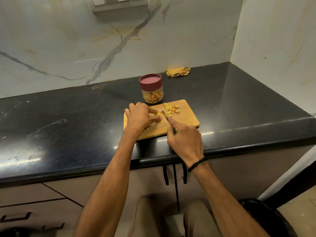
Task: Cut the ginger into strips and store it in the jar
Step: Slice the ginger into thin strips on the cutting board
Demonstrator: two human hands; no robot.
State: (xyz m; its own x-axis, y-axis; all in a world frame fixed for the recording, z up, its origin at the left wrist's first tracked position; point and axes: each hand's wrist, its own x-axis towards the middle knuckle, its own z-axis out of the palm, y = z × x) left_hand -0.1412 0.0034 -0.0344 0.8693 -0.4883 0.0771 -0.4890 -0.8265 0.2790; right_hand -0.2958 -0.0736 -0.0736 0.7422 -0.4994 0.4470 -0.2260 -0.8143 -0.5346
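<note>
Left hand (141, 117): fingers curled, pinned ginger piece (158, 114) on cutting board (189, 120).
Right hand (185, 140): clenched round knife (165, 115).
Jar (152, 93): lidded, 12 o'clock of cutting board.

Black speckled countertop (68, 117) meets a veined marble wall (68, 40); beige cabinets (51, 194) below, yellow cloth (177, 71) by the wall.
</note>
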